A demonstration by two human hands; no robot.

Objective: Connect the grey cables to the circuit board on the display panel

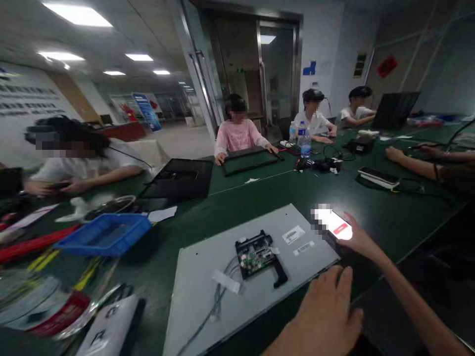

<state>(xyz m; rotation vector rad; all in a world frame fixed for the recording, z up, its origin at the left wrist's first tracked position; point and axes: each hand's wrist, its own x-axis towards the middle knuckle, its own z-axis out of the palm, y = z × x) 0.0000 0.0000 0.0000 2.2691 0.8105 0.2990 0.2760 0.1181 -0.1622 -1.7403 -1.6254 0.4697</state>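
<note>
My right hand grips a phone by its near end, over the right corner of a flat display panel. The phone's screen is lit white with a red button, and part of it is blurred out. Close to the panel's front edge is my left hand, back up, fingers stretched out and thumb apart, holding nothing. Back side up, the grey panel lies on the table. A green circuit board in a black bracket sits on it, with grey cables running toward me.
A blue tray, a roll of tape and a white box stand at the left. Water bottles and a black device are farther back. Several people sit around the green table; one holds a black frame.
</note>
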